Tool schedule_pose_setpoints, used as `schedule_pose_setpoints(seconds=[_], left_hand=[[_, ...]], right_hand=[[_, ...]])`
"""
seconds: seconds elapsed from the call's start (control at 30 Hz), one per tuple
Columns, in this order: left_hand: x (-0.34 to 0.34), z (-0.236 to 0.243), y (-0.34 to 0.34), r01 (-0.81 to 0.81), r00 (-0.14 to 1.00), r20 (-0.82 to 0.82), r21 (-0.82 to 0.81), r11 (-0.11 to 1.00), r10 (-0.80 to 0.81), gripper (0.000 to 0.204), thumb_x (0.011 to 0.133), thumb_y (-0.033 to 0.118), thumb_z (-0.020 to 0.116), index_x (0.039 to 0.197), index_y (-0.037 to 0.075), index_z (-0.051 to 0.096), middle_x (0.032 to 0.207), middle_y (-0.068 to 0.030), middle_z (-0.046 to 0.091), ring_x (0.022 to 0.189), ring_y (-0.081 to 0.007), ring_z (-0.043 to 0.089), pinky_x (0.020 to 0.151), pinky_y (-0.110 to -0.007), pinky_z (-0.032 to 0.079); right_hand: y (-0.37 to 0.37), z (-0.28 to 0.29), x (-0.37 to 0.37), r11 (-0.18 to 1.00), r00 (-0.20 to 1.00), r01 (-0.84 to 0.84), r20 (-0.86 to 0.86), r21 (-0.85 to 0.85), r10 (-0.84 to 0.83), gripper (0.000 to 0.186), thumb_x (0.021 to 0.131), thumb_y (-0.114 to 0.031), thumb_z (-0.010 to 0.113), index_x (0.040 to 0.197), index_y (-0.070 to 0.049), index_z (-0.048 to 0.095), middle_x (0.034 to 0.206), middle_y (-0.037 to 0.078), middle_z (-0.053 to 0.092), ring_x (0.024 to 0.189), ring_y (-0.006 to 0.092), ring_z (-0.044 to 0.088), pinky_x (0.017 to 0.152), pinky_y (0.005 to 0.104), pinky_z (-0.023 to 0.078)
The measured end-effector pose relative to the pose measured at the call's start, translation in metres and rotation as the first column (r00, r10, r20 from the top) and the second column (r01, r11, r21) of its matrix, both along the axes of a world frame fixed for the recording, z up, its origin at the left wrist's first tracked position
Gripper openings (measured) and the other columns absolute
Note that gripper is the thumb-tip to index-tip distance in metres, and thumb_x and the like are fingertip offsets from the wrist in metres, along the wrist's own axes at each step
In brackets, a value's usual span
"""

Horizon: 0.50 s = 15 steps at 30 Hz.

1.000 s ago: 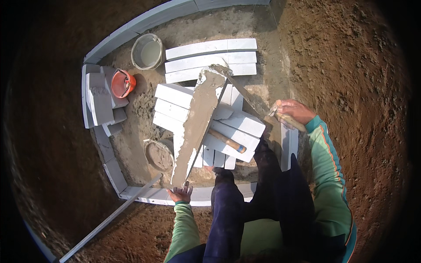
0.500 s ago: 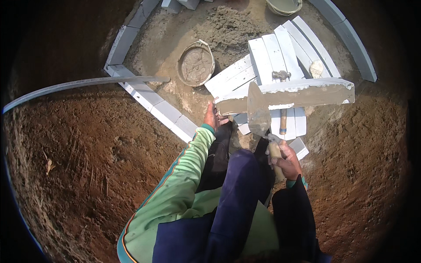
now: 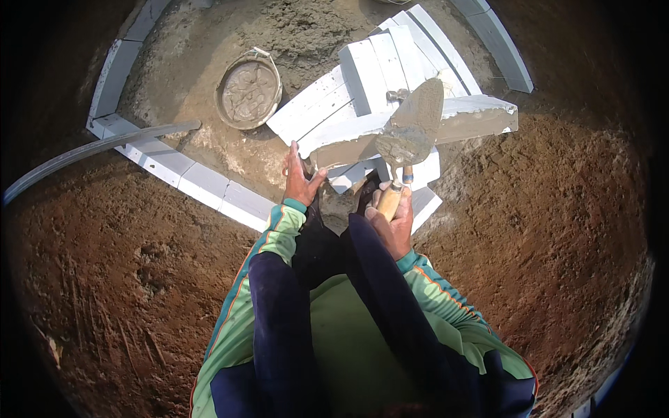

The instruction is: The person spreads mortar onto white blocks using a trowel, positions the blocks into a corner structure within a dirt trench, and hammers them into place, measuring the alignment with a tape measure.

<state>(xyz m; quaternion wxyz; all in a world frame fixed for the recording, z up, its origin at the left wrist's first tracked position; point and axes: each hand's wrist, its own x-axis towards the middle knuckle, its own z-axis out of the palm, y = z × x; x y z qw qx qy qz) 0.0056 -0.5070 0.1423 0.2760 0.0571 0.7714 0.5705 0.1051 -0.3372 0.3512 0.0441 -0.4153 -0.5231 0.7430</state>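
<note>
A long white block (image 3: 488, 120), its near face coated in grey mortar, lies crosswise on stacked white blocks (image 3: 366, 73). My left hand (image 3: 301, 177) is at the block's left end, fingertips against or beside it, fingers apart. My right hand (image 3: 396, 226) is closed on the wooden handle of a trowel (image 3: 412, 125), whose mortar-smeared blade is raised over the block's middle. A hammer (image 3: 396, 95) lies on the stack behind the block, mostly hidden by the trowel. A bucket of wet mortar (image 3: 247, 94) stands to the left of the stack.
A low border of pale blocks (image 3: 202, 187) runs round the work patch, with a long straight bar (image 3: 66, 157) resting across its left side. A heap of mortar (image 3: 306, 31) lies at the back. Rough brown soil (image 3: 529, 230) surrounds the border. My knees are below the stack.
My view has swung round since a second ago. The trowel has moved from beside the coated block to over it, and its blade has since tilted rightward.
</note>
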Motion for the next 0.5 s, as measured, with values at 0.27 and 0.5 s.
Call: schedule_pose_setpoints(seconds=[0.27, 0.5], left_hand=[[-0.033, 0.112, 0.113, 0.373, 0.688, -0.460, -0.440, 0.817, -0.561, 0.139, 0.059, 0.032, 0.095, 0.160, -0.002, 0.006, 0.163, -0.0267, 0.023, 0.151, -0.0429, 0.024, 0.123, -0.054, 0.018], [-0.003, 0.135, 0.269, 0.414, 0.533, -0.460, -0.590, 0.693, -0.710, 0.141, 0.061, 0.034, 0.095, 0.161, -0.001, 0.002, 0.155, -0.0255, 0.036, 0.143, -0.0388, 0.040, 0.119, -0.057, 0.023]], right_hand=[[0.072, -0.053, 0.128, 0.897, 0.825, 0.434, 0.362, 0.087, -0.434, 0.040, 0.089, -0.003, 0.065, 0.125, -0.007, 0.050, 0.082, 0.004, 0.056, 0.061, 0.0137, 0.057, 0.053, 0.0300, 0.049], [0.173, -0.176, 0.204, 0.970, 0.821, -0.019, 0.558, 0.243, -0.124, 0.049, 0.081, -0.021, 0.076, 0.123, -0.004, 0.056, 0.092, 0.016, 0.069, 0.074, 0.0280, 0.070, 0.066, 0.0396, 0.055]])
